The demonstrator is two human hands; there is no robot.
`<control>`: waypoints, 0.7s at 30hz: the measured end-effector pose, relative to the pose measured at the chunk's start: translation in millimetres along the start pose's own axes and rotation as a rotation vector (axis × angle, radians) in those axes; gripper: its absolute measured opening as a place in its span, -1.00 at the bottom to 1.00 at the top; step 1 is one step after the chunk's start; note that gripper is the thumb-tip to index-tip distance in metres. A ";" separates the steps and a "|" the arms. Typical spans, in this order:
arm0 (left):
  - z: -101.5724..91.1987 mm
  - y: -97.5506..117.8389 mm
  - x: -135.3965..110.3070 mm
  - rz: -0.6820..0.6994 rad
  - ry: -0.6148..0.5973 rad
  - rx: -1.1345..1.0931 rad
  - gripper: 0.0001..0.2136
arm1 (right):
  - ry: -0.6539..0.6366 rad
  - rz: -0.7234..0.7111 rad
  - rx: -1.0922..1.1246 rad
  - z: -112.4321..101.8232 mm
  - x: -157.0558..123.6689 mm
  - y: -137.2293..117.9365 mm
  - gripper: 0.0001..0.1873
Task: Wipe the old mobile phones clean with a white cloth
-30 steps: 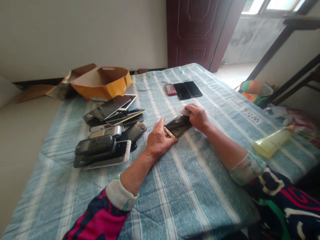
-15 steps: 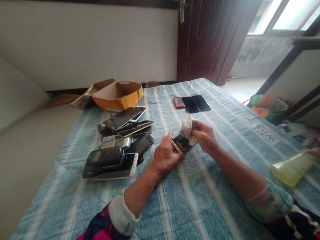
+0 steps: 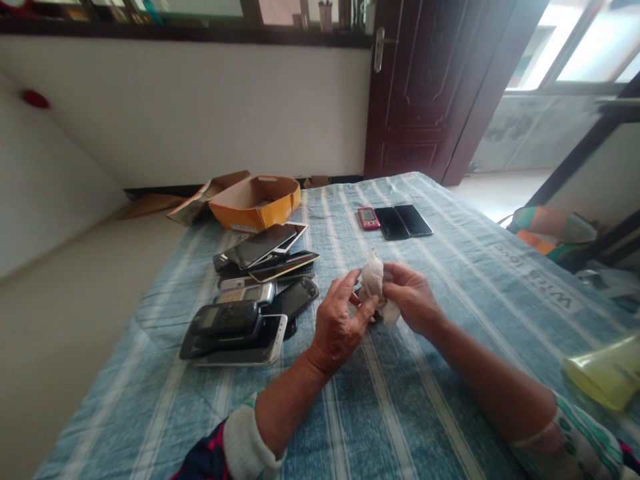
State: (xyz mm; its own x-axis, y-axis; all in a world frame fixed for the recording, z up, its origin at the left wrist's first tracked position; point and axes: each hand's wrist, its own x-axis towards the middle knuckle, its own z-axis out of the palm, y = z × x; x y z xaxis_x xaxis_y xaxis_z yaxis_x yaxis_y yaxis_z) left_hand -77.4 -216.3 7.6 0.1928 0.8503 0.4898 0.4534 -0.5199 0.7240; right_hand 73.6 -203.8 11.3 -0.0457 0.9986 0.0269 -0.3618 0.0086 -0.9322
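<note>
Between my hands is a dark smartphone (image 3: 357, 293), mostly hidden by fingers and tissue. My left hand (image 3: 340, 327) grips it from the left, thumb and fingers curled round its edges. A crumpled white tissue (image 3: 373, 275) is pinched in my right hand (image 3: 411, 300) and lies against the phone. To the left rests a pile of old phones, with a black handset (image 3: 225, 319) on a white-edged smartphone (image 3: 274, 340). Farther back, a pink keypad phone (image 3: 369, 219) and two black smartphones (image 3: 392, 223) lie side by side.
An open orange cardboard box (image 3: 260, 215) stands behind the pile, near the far edge. Blue striped cloth (image 3: 450, 413) covers the surface. A translucent yellow object (image 3: 605, 373) lies at the right. Beyond are a dark red door (image 3: 415, 87) and a wall.
The tissue and my left thumb have come together over the phone, now covering most of its screen. The camera view has tilted up and shifted left.
</note>
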 end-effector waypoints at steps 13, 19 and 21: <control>-3.5 -4.9 10.9 -0.481 0.044 -0.517 -0.87 | -0.078 0.094 0.102 3.9 -2.0 0.4 -0.59; -6.7 -3.6 15.2 -0.652 0.038 -0.662 -0.81 | -0.092 0.155 0.149 3.4 -0.9 -4.6 -0.51; -7.2 -4.4 15.4 -0.685 0.015 -0.726 -0.79 | -0.093 0.153 0.160 1.4 -0.1 -4.4 -0.49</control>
State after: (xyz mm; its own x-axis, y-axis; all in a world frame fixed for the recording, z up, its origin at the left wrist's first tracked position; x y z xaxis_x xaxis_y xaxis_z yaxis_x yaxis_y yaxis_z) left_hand -82.6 -201.5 15.5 0.0754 0.9870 -0.1418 -0.1802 0.1534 0.9716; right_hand 73.9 -204.0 15.9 -0.1938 0.9785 -0.0700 -0.4871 -0.1579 -0.8590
